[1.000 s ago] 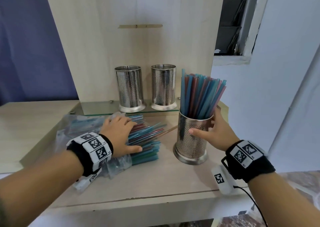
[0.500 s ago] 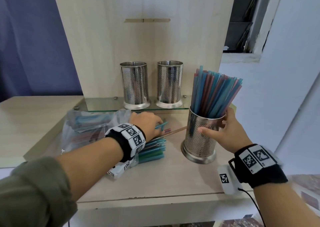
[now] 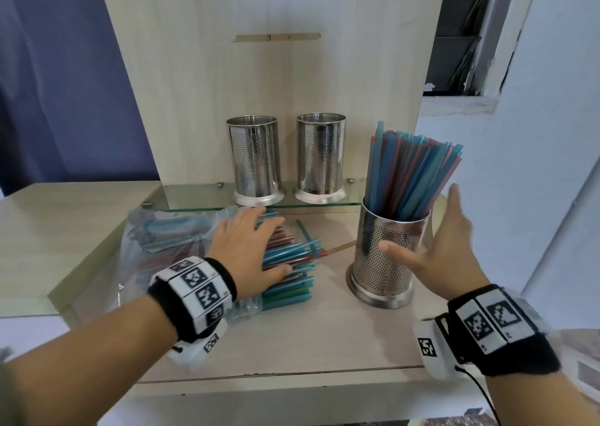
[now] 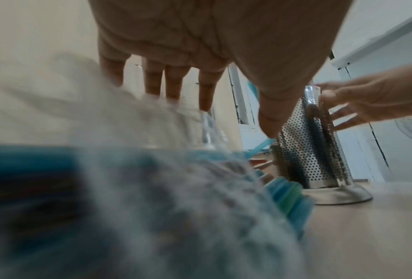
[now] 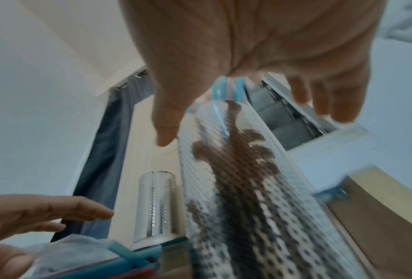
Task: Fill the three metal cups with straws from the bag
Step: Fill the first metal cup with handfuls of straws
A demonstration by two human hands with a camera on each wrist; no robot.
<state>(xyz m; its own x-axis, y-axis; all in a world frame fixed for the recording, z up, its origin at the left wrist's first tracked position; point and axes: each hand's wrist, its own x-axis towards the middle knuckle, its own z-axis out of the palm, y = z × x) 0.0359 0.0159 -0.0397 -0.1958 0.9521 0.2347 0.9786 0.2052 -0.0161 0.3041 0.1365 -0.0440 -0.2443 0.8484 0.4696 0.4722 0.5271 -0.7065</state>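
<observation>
Right hand point(image 3: 444, 247) has let go of the filled perforated cup point(image 3: 388, 256), fingers spread; left hand point(image 3: 246, 250) flat on the loose straws point(image 3: 292, 263), gripping none; two cups remain empty.

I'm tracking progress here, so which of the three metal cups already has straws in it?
The front metal cup on the wooden counter, by the right hand, is packed with straws. The two cups on the glass shelf look empty.

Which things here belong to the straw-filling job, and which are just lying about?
Job:
filled cup
two empty cups on the glass shelf
loose straws
bag
left hand, flat on the straws
right hand, open at the filled cup

Lying about:
thin wooden stick
</observation>
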